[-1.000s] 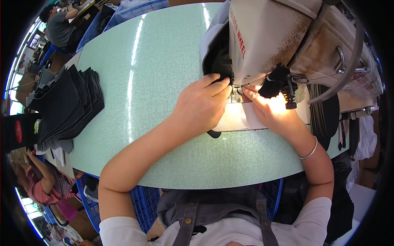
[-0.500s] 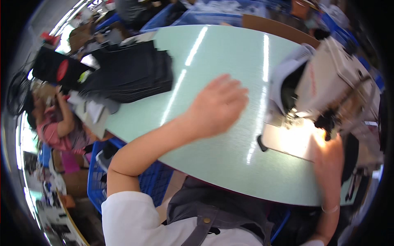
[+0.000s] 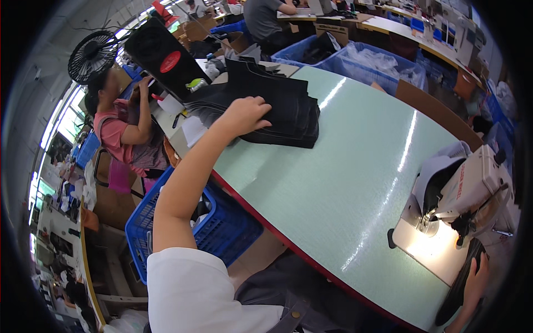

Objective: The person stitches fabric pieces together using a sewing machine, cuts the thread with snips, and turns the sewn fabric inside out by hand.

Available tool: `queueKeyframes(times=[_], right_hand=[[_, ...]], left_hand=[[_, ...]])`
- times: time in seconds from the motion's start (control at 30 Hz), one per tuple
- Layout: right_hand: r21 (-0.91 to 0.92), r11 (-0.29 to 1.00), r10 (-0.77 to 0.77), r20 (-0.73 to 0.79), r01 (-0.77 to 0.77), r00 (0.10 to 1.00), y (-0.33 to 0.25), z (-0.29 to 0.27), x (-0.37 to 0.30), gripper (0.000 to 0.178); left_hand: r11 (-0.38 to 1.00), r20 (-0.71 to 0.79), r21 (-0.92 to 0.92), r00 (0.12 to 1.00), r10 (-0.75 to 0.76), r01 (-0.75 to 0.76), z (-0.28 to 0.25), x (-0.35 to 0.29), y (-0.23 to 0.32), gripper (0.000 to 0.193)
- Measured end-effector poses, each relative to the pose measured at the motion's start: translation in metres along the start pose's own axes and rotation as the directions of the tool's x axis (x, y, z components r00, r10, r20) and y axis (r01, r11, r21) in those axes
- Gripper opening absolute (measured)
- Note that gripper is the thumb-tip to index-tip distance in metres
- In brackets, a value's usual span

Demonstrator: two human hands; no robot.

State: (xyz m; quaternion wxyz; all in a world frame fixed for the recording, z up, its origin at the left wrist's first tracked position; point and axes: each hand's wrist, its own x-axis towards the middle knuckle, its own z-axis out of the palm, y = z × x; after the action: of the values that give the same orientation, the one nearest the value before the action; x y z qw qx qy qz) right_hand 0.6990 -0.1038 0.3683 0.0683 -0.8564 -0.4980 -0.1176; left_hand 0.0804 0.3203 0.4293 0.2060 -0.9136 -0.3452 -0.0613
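My left hand (image 3: 244, 117) reaches over a stack of black cut fabric pieces (image 3: 286, 114) at the far left of the table. Its fingers are slightly bent, with the thumb apart from them, and the hand touches the top of the stack. On the right, my right hand (image 3: 476, 282) lies against a long black piece (image 3: 458, 291) beside the sewing machine (image 3: 472, 186), fingers extended. What that black piece is, I cannot make out. The machine's lamp lights its pale bed plate (image 3: 425, 244) and the needle area; a light grey and black fabric item (image 3: 433, 180) sits behind the needle.
The pale green table (image 3: 333, 183) has a red front edge. Below it stands a blue plastic basket (image 3: 230, 227). A black box with a red oval (image 3: 166, 58) and a fan (image 3: 93, 56) are at far left, near a seated person in pink (image 3: 119, 130). Blue bins (image 3: 383, 69) stand behind.
My left hand has moved from above the table's middle to the black stack on the left. My right hand has moved back from the lit needle area to the black piece. The view has turned left.
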Motion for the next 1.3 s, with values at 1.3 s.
queueKeyframes(times=[1.3], right_hand=[[0.005, 0.727, -0.687, 0.022, 0.687, 0.727, -0.182, -0.022, -0.010, 0.044]], left_hand=[[0.835, -0.019, -0.546, 0.997, 0.071, -0.070, -0.086, 0.040, 0.164, 0.013]])
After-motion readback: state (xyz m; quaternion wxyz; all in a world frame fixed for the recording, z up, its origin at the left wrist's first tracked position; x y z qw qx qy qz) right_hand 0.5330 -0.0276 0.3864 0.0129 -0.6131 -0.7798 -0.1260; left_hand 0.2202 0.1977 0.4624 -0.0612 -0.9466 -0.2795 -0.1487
